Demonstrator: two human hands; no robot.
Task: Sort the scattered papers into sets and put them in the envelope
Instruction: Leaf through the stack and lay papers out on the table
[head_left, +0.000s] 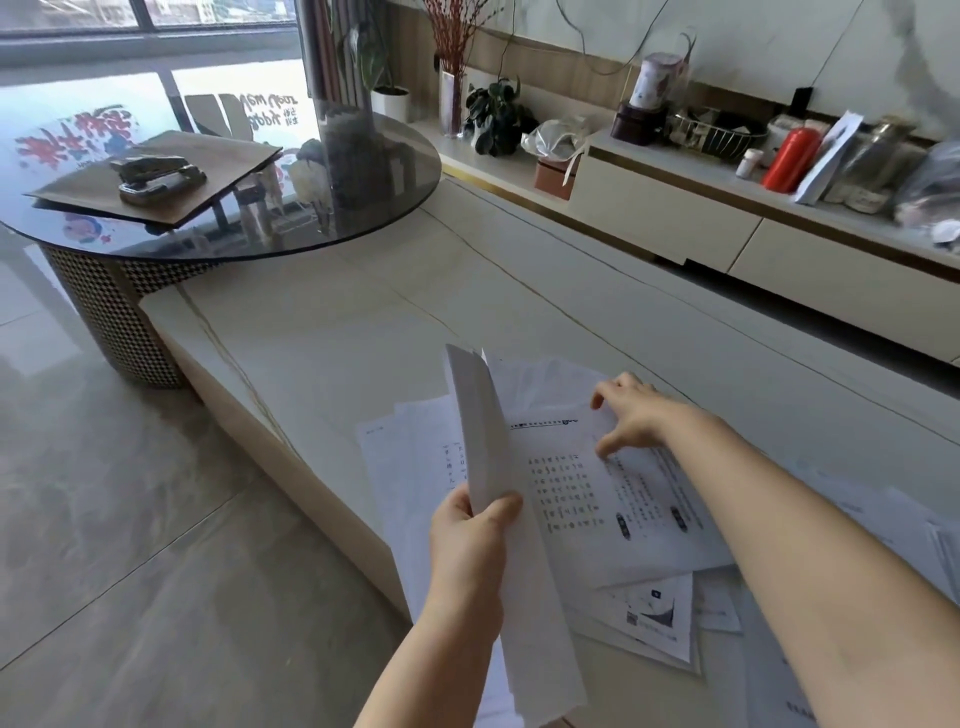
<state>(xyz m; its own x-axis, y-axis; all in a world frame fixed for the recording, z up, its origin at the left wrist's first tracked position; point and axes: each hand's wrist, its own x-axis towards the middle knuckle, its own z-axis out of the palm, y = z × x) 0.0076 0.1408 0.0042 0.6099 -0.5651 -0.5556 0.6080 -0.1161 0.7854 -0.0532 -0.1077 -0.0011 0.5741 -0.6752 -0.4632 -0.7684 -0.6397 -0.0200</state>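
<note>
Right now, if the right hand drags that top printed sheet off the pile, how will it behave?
Probably floppy: the sheets in the left hand already curve. The printed sheet looks thin and light, so it may buckle under the right hand. On the smooth table, loose papers underneath could slide along.

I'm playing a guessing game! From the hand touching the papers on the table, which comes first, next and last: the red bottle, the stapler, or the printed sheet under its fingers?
From the right hand:
1. Printed sheet: right under its fingers, on the white table.
2. Red bottle: far back on the right, on the sideboard.
3. Stapler: far left, on the envelope on the round glass table.
</note>
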